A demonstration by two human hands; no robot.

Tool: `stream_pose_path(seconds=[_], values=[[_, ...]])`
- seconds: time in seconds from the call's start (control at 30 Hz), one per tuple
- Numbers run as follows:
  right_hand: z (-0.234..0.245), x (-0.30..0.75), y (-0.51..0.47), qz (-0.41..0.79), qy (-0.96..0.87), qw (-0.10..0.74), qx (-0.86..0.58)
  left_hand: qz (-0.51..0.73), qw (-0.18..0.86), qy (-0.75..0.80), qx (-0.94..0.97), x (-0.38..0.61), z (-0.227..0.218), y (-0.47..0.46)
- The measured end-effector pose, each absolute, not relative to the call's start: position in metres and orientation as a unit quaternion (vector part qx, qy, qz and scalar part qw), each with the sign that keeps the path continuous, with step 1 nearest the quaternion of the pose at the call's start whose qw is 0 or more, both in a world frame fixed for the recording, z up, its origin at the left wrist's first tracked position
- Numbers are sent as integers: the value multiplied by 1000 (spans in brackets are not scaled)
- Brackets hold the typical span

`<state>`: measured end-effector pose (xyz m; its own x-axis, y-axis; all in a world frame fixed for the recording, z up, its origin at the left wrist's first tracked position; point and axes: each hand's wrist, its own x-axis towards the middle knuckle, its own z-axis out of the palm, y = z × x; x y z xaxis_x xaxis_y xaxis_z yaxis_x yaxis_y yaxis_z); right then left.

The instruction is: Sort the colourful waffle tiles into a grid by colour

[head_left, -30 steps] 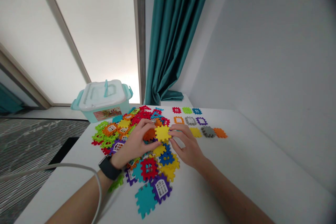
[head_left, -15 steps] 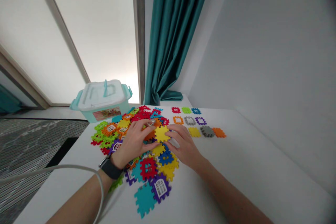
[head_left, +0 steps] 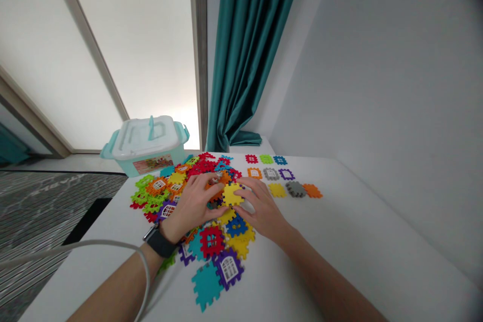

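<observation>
A yellow notched building tile [head_left: 233, 194] is held between my two hands above the pile. My right hand [head_left: 260, 206] pinches its right side, thumb below and fingers above. At its left side are the thumb and fingertips of my left hand [head_left: 196, 200], curled against the edge. Beneath and around them spreads a pile of toothed plastic tiles in many colours. Near its front lie a red window tile [head_left: 212, 241], a purple window tile [head_left: 229, 268] and a turquoise tile [head_left: 207, 286]. A blue tile [head_left: 237, 225] lies just below the held one.
Sorted tiles lie in rows at the right, among them a grey tile [head_left: 296, 189], an orange tile [head_left: 313, 190] and a yellow flat tile [head_left: 277, 190]. A lidded turquoise box [head_left: 151, 143] stands behind the pile. A pale cable [head_left: 94, 242] crosses my left forearm.
The view has shifted slightly. Both hands stay at the yellow tile, which has moved very little; the right fingers sit a little further over its upper edge.
</observation>
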<state>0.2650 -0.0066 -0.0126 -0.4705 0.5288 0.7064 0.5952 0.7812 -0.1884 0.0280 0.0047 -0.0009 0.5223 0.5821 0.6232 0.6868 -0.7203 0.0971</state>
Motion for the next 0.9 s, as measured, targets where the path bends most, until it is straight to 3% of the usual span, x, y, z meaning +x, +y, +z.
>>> stream_pose_path(seconds=[0.73,0.9], values=[[-14,298,-2,-83,-841,380,-376,-267,56,-388,-880,64,11,5],[-23,333,5,-96,-820,392,-406,-198,8,-310,-930,77,14,5]])
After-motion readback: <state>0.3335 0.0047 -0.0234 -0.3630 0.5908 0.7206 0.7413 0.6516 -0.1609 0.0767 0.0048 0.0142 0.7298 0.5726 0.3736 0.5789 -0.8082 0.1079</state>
